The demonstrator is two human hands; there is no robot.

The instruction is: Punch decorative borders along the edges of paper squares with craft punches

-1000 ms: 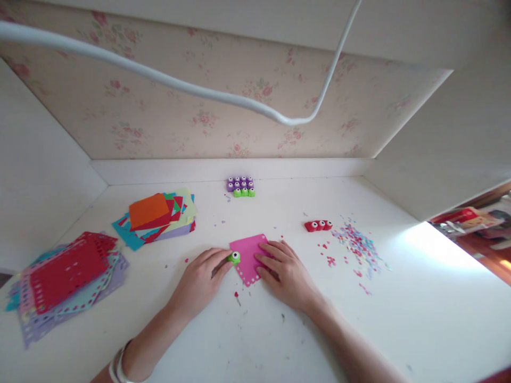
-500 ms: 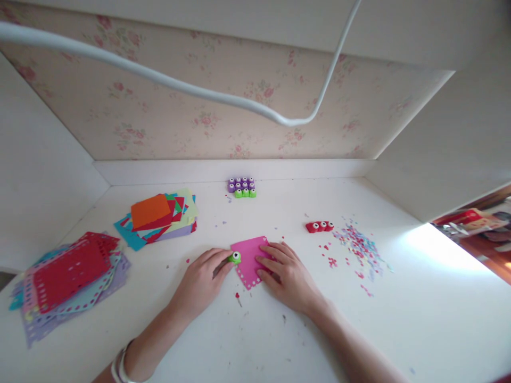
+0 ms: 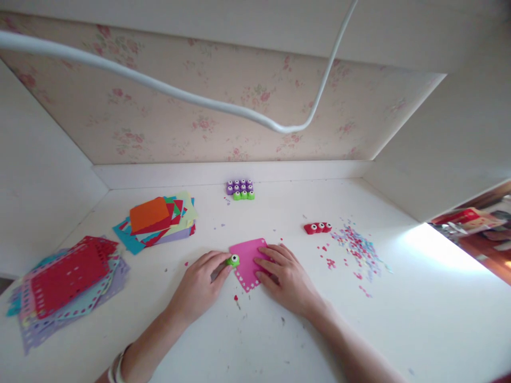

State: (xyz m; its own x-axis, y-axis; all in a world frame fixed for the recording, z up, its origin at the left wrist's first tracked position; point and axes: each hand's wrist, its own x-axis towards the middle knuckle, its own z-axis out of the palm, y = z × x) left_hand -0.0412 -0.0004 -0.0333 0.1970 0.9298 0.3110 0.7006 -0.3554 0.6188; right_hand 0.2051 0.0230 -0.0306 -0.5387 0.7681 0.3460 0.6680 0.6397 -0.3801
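My left hand pinches a small green craft punch with a white button bearing a dark star. The punch sits at the left edge of a pink sheet of paper. Small punched holes run along the sheet's lower edge and part of its left side. Flat on the sheet's right part lies my right hand, fingers spread and hiding that side. A tiny red paper piece lies just below the sheet.
Purple and green punches stand in rows at the back. Red punches are to the right, beside scattered paper bits. On the left lie stacked coloured paper and punched sheets. A white cable hangs across the top.
The view has shifted slightly, so everything sits a little lower and further left. Both hands, the punch and the pink sheet keep nearly the same places relative to each other.
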